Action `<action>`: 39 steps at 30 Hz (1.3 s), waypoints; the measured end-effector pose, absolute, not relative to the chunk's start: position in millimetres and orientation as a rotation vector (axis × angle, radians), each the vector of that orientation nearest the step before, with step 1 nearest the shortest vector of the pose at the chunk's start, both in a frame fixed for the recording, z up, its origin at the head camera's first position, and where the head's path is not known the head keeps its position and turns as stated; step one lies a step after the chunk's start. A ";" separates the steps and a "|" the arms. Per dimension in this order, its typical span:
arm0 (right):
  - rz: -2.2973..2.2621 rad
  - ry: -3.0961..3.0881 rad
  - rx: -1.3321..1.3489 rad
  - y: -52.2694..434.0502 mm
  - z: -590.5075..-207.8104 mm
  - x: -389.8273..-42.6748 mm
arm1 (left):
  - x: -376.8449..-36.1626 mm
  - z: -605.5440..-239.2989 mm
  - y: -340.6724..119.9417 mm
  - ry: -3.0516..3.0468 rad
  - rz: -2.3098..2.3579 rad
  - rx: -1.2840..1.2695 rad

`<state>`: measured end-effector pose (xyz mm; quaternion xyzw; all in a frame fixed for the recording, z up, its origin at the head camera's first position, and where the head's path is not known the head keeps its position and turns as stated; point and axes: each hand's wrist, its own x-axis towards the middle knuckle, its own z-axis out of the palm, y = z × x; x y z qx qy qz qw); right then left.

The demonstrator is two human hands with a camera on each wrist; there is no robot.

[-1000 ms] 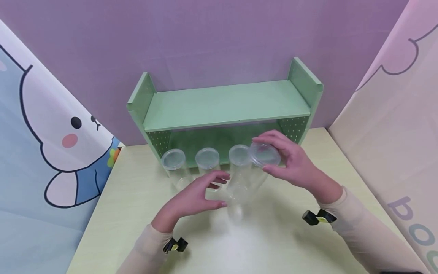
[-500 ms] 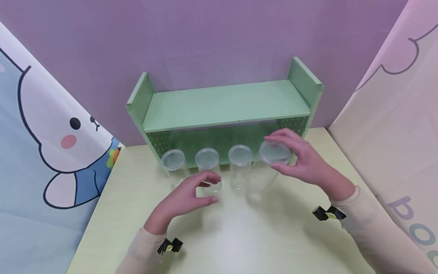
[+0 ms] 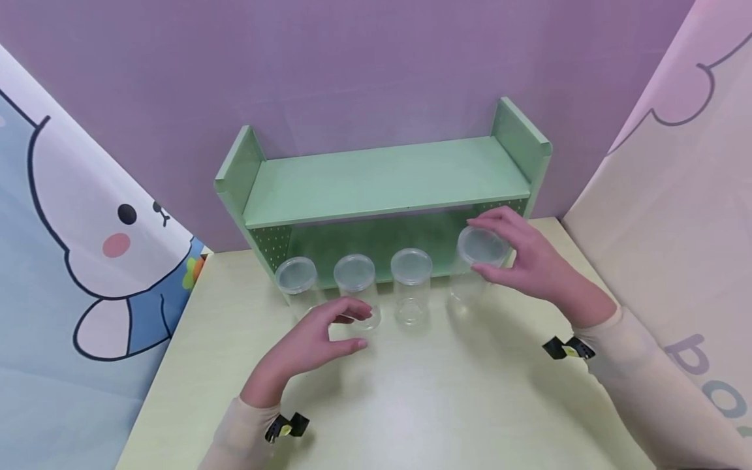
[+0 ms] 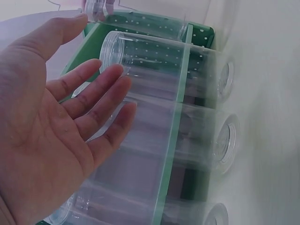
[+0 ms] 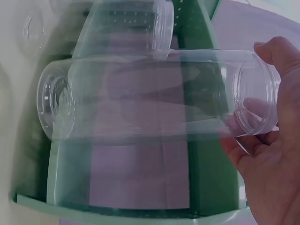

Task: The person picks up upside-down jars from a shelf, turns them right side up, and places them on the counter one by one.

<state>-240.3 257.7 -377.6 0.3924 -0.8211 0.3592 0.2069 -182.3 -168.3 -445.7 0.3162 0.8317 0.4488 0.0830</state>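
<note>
My right hand (image 3: 529,264) grips a clear plastic jar (image 5: 140,96) round its lid, thumb on one side and fingers on the other. In the head view that jar is at the right end of a row, in front of the green shelf (image 3: 388,183). Three more lidded clear jars stand to its left: the near-right jar (image 3: 412,287), the middle jar (image 3: 355,274) and the leftmost jar (image 3: 297,277). My left hand (image 3: 311,339) holds nothing; its fingers are spread in front of the middle and leftmost jars, which it partly covers.
The pale table (image 3: 399,405) carries the shelf and the jars. Behind the shelf hangs a purple backdrop (image 3: 376,72). A printed cartoon cloth (image 3: 94,261) stands at the left, and a pale printed cloth (image 3: 687,215) at the right.
My right hand has carried its jar rightward and slightly back, away from its neighbour in the row. My left hand has drawn a little to the left, away from the near-right jar.
</note>
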 end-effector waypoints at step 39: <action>1.039 -2.523 0.916 256.1 -429.7 -248.9 | -179.9 -444.3 -174.1 2.491 1.354 0.953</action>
